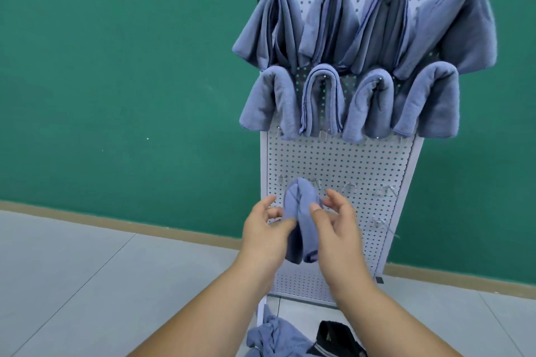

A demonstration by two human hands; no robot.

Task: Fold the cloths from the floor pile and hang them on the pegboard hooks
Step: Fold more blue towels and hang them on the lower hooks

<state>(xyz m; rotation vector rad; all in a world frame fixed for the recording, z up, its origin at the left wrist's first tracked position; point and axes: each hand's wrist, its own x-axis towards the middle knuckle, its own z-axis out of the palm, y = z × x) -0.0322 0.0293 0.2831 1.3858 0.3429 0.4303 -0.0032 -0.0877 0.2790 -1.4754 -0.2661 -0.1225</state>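
The pegboard [342, 159] leans against the wall, and eight hung cloths [319, 101] fill its top two rows, each draped over a hook so both halves hang even. Down at seven o'clock on the board a folded cloth [301, 200] is up at the third row, bend uppermost, ready to straddle a hook the same way. I can't tell from here whether it's seated.

The left hand [262, 232] is at its nine o'clock side, grip loose and fingers apart, only the thumb touching. The right hand [338, 229] is at three o'clock, and its grip seems to nip the cloth's edge between thumb and forefinger, steadying it. Bare hooks [387, 190] run off toward three o'clock.

Around them are a green wall [116, 81] and a grey tiled floor [72, 269]. At six o'clock lies the pile [275, 336], with something black [333, 333] beside it.
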